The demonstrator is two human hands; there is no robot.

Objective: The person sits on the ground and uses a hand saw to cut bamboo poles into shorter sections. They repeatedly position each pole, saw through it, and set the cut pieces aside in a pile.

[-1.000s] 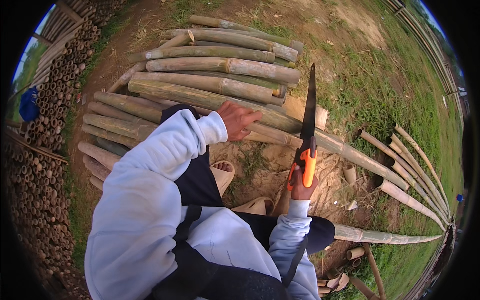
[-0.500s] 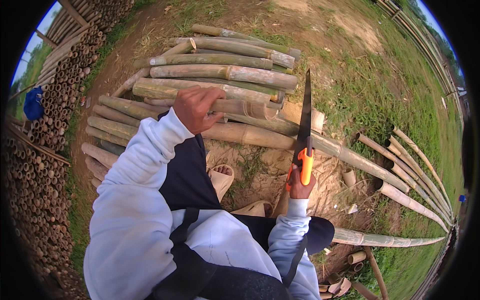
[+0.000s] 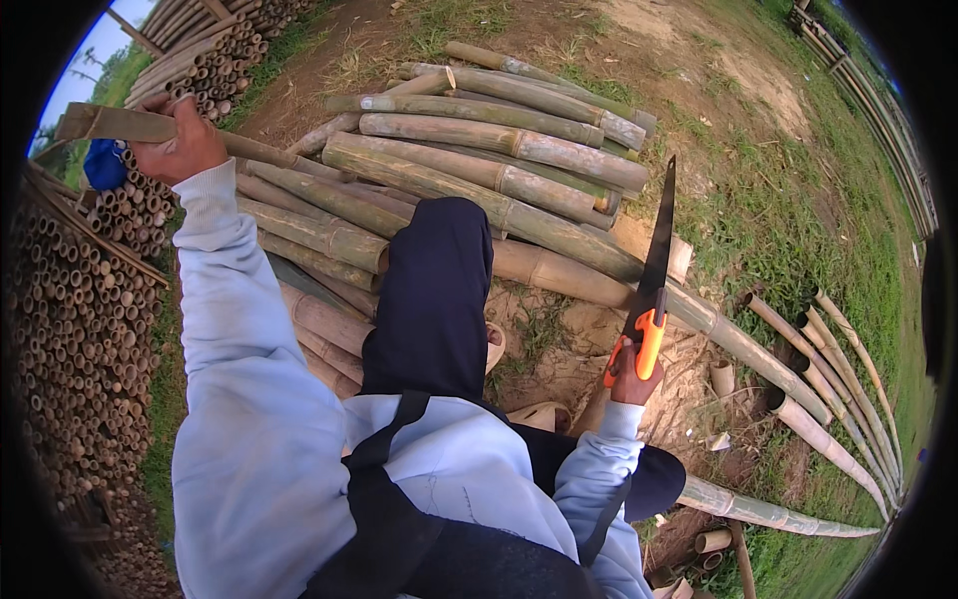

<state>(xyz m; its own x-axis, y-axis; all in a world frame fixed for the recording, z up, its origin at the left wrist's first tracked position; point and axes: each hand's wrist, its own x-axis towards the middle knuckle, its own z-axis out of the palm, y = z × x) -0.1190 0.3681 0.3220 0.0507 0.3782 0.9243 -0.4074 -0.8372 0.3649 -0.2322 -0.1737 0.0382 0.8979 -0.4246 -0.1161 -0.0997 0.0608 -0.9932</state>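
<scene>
The left grip [image 3: 182,143] clasps a bamboo length [image 3: 112,122], which juts out on both sides of it; the right grip [image 3: 636,374] clenches an orange-handled handsaw [image 3: 653,268], dark blade pointing forward beyond it.

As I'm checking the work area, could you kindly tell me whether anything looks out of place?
Two things do: a blue bundle by the stacked bamboo at far left, its colour odd against the brown, and a pale scrap lying loose, right of the saw in the right hand. Nothing looks spilled.
</scene>
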